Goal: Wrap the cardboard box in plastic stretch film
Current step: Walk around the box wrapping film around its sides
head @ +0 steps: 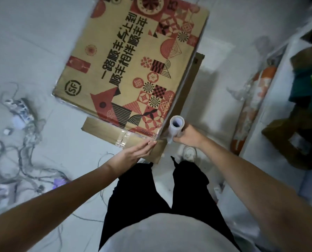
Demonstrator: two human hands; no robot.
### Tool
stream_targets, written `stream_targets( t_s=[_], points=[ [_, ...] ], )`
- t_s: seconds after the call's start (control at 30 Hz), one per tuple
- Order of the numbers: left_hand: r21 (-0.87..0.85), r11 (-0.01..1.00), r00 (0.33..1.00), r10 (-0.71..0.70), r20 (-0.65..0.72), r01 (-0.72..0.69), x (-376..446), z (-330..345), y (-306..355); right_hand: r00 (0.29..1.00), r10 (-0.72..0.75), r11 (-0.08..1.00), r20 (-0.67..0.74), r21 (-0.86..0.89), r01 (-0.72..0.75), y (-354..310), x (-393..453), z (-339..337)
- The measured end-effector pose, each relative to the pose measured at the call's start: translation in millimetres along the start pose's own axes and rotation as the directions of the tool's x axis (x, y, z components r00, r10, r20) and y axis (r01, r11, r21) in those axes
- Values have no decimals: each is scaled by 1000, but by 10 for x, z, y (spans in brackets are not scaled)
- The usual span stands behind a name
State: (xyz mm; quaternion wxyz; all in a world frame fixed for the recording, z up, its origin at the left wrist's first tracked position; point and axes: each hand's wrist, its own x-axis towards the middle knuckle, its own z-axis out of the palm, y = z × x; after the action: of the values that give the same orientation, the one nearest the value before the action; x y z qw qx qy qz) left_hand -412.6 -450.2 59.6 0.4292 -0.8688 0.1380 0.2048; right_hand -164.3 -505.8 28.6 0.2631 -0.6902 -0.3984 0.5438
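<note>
White floor (64,157), cables (26,142) left; right hand (188,136) grips film roll (175,127), left hand (135,153) flat.

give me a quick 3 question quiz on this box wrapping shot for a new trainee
1. True or false: the right hand grips the stretch film roll.
2. Which hand lies flat with straight fingers by the near corner of the cardboard box? A) left hand B) right hand
3. Fill in: the roll stands at the box's near ____ corner.

Key: 1 true; 2 A; 3 right
</note>
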Motion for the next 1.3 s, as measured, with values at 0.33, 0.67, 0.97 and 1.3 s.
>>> stream_targets(
  t_s=[0.33, 0.67, 0.97, 1.3],
  points=[
    [-143, 920, 845, -263, 465, 365, 370, -836, 191, 958, 141, 981, 251, -165, -101, -8, 203, -182],
    [-136, 948, 791, -154, 592, 286, 766, -855, 16, 997, -15, 977, 81, -213, 32, 38, 250, -167],
    [-58, 959, 756, -180, 629, 277, 765, -926, 66, 949, 45, 969, 313, -244, 35, 13, 244, -469],
    [-118, 947, 693, -130, 709, 298, 929, -1020, 78, 916, 20, 976, 400, -207, 69, -29, 338, -575]
  ],
)
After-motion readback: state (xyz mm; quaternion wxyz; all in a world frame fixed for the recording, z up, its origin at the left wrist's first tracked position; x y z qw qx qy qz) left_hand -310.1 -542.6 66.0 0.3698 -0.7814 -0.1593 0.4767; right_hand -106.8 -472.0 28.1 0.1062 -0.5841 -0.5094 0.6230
